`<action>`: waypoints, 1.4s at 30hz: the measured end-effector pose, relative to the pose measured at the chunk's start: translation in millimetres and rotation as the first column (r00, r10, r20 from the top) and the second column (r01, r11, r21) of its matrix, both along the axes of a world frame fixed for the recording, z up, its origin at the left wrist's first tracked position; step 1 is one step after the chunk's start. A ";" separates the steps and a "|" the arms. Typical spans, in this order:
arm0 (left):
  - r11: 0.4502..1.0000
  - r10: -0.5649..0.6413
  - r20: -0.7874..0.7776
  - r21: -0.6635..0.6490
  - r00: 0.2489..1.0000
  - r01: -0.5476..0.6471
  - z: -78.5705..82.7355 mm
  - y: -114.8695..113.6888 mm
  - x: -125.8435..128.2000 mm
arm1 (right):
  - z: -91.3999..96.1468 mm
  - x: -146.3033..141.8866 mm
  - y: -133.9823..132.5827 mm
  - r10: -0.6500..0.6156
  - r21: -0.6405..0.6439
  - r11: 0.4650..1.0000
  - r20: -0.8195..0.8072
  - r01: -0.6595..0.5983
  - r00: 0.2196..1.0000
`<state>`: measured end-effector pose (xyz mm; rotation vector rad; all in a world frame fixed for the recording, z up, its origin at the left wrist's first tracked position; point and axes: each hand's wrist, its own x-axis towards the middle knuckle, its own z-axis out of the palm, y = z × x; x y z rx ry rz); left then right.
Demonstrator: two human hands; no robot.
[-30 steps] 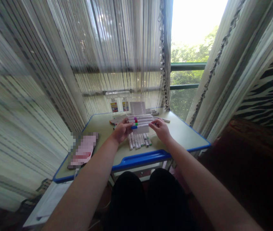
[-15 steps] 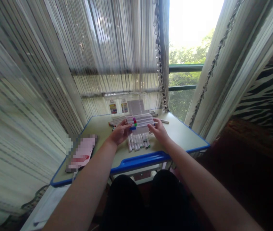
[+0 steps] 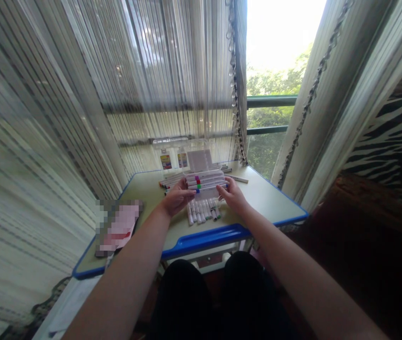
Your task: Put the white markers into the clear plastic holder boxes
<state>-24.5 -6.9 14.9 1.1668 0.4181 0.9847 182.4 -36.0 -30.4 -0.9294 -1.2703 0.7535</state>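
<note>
Between my two hands is a clear plastic tray (image 3: 206, 194) with several white markers (image 3: 210, 181) lying crosswise in it, their bands purple, red, green and blue. My left hand (image 3: 177, 197) grips its left end, thumb beside the blue-banded marker. At the right end, my right hand (image 3: 233, 193) is closed on the tray, with its thumb by the other end of that marker. The fingers beneath are hidden. Below the tray, a row of white markers (image 3: 201, 215) lies on the desk. Behind it stands an open clear case (image 3: 171, 144).
More loose markers (image 3: 171, 180) lie behind my left hand, and a few (image 3: 238, 179) behind my right. A pixelated pink phone-like object (image 3: 119, 229) rests on the left of the blue-edged desk (image 3: 268, 203). Curtains (image 3: 172, 71) and a window stand beyond.
The tray has tilted or lowered very slightly, and the thumbs stay along the blue-banded marker. The whole view has shifted a little. Both hands keep their grip.
</note>
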 end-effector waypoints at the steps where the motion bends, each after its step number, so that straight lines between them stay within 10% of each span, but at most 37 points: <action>1: 1.000 -0.001 0.001 -0.001 1.000 0.001 -0.1 0.7 0.0 | 0.7 0.0 -0.6 0.005 -0.006 1.000 -0.003 -0.005 1.000; 42: 0.991 0.127 0.009 -0.047 0.992 -0.127 -3.5 2.6 1.5 | -4.1 2.7 5.0 -0.052 0.006 0.999 -0.062 0.052 0.997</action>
